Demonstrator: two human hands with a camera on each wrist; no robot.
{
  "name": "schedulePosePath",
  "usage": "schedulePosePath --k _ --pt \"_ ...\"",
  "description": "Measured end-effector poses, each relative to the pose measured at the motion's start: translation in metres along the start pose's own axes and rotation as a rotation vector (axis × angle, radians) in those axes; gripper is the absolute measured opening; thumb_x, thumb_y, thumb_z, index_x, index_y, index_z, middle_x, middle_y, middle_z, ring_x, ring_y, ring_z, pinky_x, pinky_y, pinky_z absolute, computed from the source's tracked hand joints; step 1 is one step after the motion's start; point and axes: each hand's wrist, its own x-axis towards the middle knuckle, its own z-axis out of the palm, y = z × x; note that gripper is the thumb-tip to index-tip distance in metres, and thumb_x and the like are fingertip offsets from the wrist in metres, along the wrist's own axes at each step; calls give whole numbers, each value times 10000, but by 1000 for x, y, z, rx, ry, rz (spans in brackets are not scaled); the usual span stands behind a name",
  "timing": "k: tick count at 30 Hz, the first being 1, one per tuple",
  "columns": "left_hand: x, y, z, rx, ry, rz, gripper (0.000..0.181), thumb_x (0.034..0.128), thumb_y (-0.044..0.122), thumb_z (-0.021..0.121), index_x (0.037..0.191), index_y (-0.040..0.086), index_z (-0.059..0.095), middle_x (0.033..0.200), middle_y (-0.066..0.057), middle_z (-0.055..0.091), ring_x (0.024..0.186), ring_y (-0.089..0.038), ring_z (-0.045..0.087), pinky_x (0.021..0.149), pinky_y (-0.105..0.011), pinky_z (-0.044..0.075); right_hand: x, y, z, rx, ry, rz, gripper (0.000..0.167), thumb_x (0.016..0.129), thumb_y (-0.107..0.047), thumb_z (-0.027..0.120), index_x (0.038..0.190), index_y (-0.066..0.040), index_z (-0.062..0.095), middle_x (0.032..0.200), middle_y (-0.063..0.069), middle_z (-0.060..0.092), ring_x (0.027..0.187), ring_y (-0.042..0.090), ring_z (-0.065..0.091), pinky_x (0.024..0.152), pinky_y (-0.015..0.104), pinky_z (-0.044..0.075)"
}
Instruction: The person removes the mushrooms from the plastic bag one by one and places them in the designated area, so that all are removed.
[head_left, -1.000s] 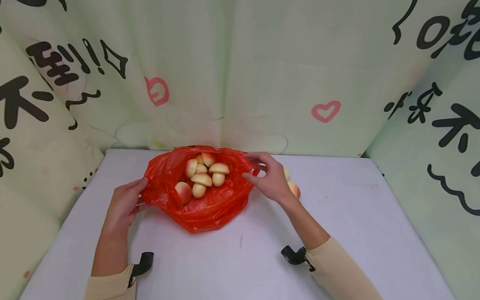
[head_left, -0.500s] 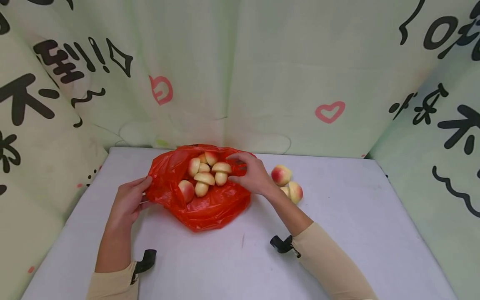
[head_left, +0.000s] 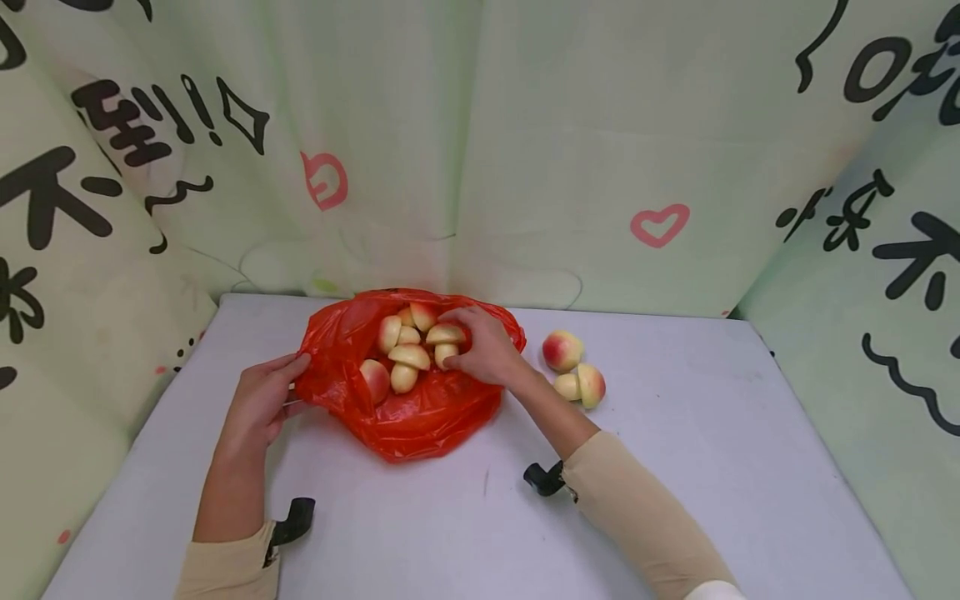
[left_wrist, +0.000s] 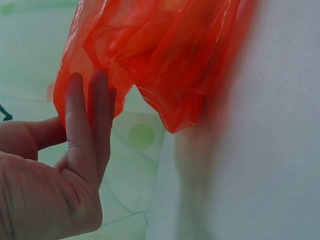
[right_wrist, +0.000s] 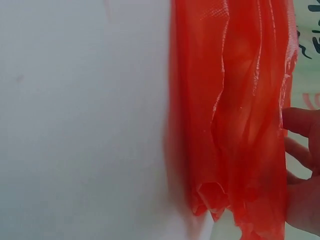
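Note:
The red plastic bag [head_left: 405,432] lies with its mouth facing up, several mushroom-shaped pieces [head_left: 405,359] and a reddish round piece [head_left: 374,381] inside. At its left edge my left hand [head_left: 258,400] pinches the plastic; in the left wrist view the fingers of this hand [left_wrist: 77,160] lie against the bag [left_wrist: 150,65]. My right hand [head_left: 486,348] reaches into the mouth, thumb and fingers around the rightmost mushroom piece [head_left: 446,335]. From the right wrist, the bag [right_wrist: 240,110] hides the fingertips of that hand [right_wrist: 304,170].
Right of the bag on the white table [head_left: 675,433] lie a red-and-yellow round piece [head_left: 562,351] and a mushroom-shaped piece [head_left: 591,386]. A pale green printed curtain [head_left: 540,150] stands behind the table and at both sides.
My right hand has moved left from the bag's right edge into its mouth, onto a mushroom piece. The two pieces at the right have come into full view. My left hand keeps its hold.

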Motion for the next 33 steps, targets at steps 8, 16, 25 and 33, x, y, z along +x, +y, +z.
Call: schedulePosePath --k 8,16,25,33 --pt "-1 1 0 1 4 -19 661 1071 444 540 1624 125 370 1599 -137 450 1079 -144 601 812 -198 590 4 5 9 -17 -18 5 633 851 -116 851 1429 -140 594 1485 75 539 1373 297 500 1083 488 529" --pt "1 1 0 -3 0 -18 652 1072 438 540 1620 124 379 1598 -136 453 1105 -154 594 820 -194 589 2 9 14 -26 -20 -14 712 835 -52 840 1473 -145 536 1488 76 541 1379 296 501 1092 493 522" --pt "0 2 -1 -3 -2 -10 656 1069 444 545 1617 122 385 1601 -140 450 1114 -159 592 823 -196 590 5 12 21 -31 14 -34 715 819 -81 877 1443 -144 533 1436 96 542 1345 309 510 1096 503 513" --pt "-1 2 -1 -1 -9 8 644 1076 430 537 1612 106 390 1587 -145 460 1061 -134 612 822 -197 592 5 13 25 -16 42 -30 704 806 -69 891 1403 -137 524 1380 117 543 1304 306 534 1092 474 519"
